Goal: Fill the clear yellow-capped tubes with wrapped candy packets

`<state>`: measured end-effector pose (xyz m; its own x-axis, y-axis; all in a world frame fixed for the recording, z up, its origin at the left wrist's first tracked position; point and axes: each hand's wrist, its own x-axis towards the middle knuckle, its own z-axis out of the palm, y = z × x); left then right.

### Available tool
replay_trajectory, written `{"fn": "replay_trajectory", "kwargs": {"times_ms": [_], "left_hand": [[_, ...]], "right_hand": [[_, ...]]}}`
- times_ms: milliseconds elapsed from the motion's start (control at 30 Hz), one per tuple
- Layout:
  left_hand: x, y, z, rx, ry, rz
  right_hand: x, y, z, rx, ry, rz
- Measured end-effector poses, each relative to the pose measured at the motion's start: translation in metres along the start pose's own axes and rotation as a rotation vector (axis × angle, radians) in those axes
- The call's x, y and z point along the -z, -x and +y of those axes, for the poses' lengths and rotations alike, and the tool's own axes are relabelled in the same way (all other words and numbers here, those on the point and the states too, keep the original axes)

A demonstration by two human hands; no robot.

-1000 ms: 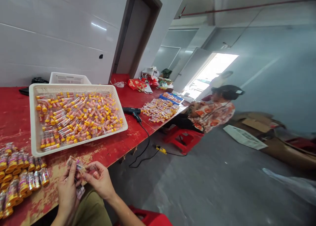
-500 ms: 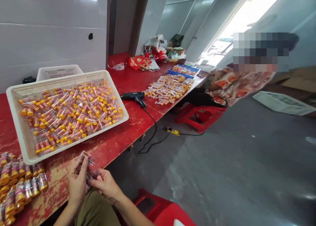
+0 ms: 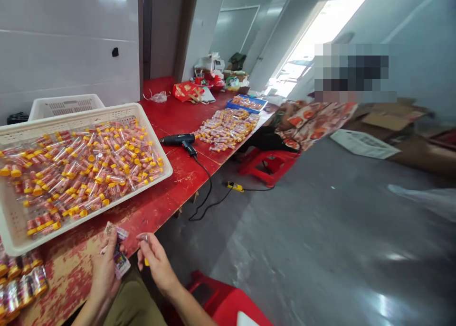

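My left hand (image 3: 100, 274) is closed on a bunch of printed plastic sleeves (image 3: 121, 264) just over the table's front edge. A short gap to the right, my right hand (image 3: 159, 265) pinches a small clear tube with a yellow cap (image 3: 146, 262), mostly covered by the fingers. Behind both hands, a white plastic tray (image 3: 171, 170) leans across the table, full of clear tubes (image 3: 107, 157) with yellow caps and pinkish contents. At the lower left lie rows of capped tubes in shiny printed sleeves (image 3: 24, 288).
A black heat gun (image 3: 178, 139) lies right of the tray, its cord hanging past the red table's (image 3: 181, 174) edge. Beyond are piled tubes (image 3: 228, 129) and a blue tray (image 3: 245, 110). Another person (image 3: 317, 122) sits on a red stool (image 3: 267, 167). Another red stool (image 3: 228, 297) is nearby.
My hands have moved apart: the right one has drawn away from the sleeves with the tube. The view has turned right, so the surroundings shift left.
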<state>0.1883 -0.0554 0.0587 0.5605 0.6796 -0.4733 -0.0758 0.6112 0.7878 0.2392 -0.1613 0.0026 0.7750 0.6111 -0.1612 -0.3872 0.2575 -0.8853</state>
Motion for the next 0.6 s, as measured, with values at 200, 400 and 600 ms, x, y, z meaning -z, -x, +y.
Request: {"fn": "replay_trajectory", "kwargs": {"times_ms": [200,400,600], "left_hand": [[0.002,0.026,0.015,0.125,0.095,-0.088],[0.034,0.018,0.029,0.286,0.265,-0.103],[0.074,0.027,0.038,0.194,0.335,-0.026]], "right_hand": [[0.009,0.011,-0.031,0.092,-0.082,0.071],[-0.024,0.01,-0.015,0.122,0.066,-0.043],[-0.053,0.032,0.004,0.485,0.46,-0.005]]}}
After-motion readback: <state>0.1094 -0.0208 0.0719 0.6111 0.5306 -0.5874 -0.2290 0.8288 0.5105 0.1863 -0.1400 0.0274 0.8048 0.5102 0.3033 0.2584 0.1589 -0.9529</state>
